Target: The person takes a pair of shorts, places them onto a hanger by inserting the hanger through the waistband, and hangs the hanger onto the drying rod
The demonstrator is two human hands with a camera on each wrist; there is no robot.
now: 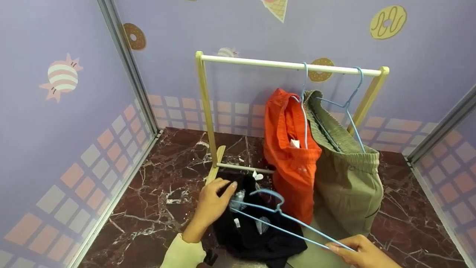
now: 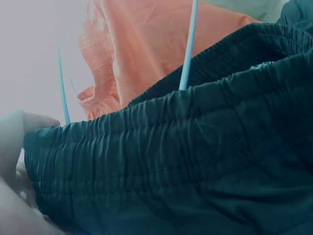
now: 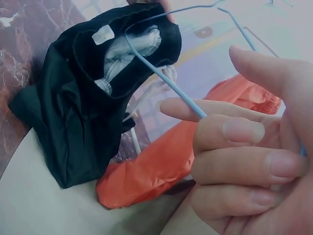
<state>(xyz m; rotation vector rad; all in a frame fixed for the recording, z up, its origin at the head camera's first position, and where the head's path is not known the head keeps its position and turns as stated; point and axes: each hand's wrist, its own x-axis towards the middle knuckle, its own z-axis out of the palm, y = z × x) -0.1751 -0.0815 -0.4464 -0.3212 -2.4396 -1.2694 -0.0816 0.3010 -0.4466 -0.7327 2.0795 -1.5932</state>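
Observation:
My left hand grips the elastic waistband of a black garment, probably shorts or trousers, with its waist opening facing up. Inside it a white label and some pale lining show. My right hand holds one end of a light blue wire hanger, its fingers curled round the wire. The hanger's other end reaches into the waist opening, close to the left fingers. Its hook points up and curves back toward the left.
A small wooden rack with a white rail stands ahead. Orange trousers and khaki trousers hang from it on blue hangers, to the right. The floor is dark red marble, and patterned purple walls enclose the space.

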